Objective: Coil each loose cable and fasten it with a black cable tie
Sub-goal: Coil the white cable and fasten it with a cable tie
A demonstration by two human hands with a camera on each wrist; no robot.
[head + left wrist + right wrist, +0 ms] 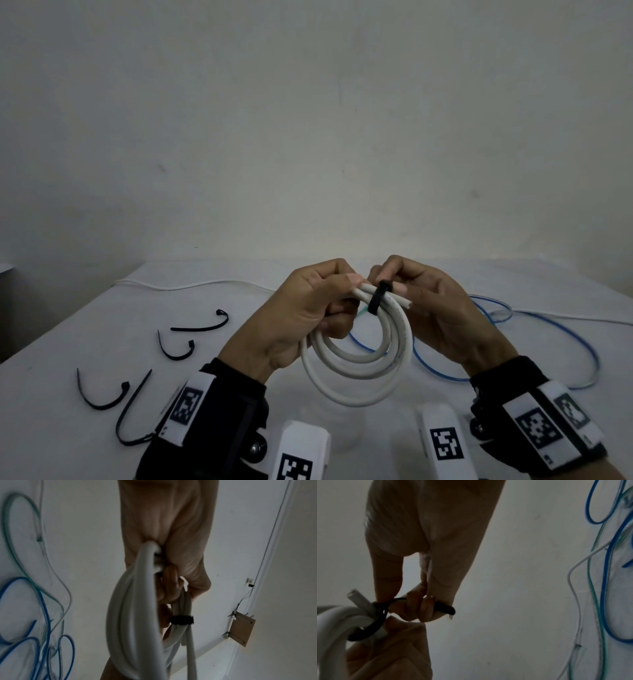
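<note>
Lying loose: four spare ties [102, 390] (one cinching the white coil [356, 356]).

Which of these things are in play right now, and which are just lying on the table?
In play:
left hand holding the white coil
right hand pinching the black tie around it

Lying about:
spare ties
blue cable
green cable
thin white cable

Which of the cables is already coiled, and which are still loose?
Only the thick white cable is coiled: both hands hold it and a black tie wraps it. The blue cable and thin white cable lie loose on the table.
</note>
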